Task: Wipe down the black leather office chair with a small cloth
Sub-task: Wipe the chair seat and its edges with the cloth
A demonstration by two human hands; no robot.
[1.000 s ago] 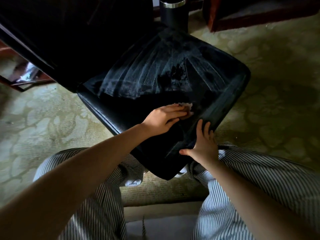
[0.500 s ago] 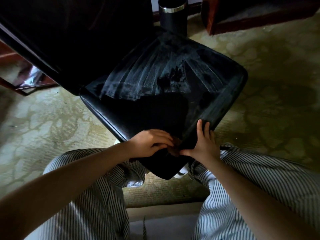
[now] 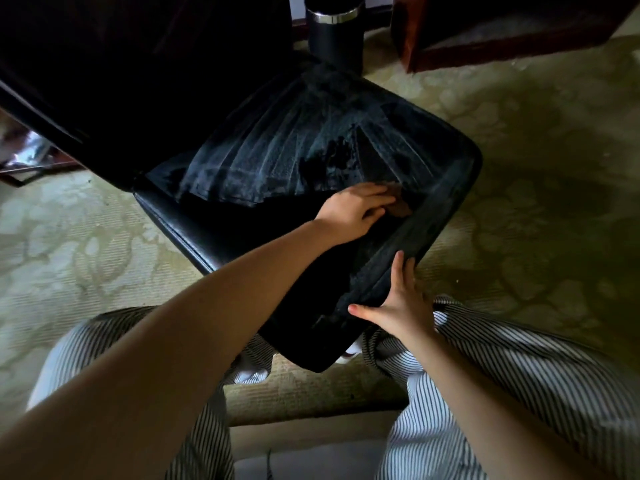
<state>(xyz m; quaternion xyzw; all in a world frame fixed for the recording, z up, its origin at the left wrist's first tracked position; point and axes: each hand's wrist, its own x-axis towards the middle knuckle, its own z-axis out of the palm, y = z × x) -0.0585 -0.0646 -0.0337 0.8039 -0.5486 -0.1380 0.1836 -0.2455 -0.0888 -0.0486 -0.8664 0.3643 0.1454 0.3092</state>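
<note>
**Left hand and cloth moved up the seat; right hand unchanged**

Since half a second ago, I note the left hand has travelled from the near corner of the seat up towards its right-hand border, carrying the cloth with it. The right hand has kept its place.

Far left: patterned carpet. Above it, the chair's black backrest, in deep shadow. The seat shows pale streaks across its far half and is darker on the near half.

The left hand's fingers lie close together on top of the cloth, pressing it to the seat. The small brownish cloth shows just beyond the fingertips, near the raised right border.

The right hand is spread, its fingers straight against the seat's front-right edge and its thumb stretched out to the left on the leather.

Behind the seat is a black cylinder with a bright band. Striped trousers appear at the bottom.
</note>
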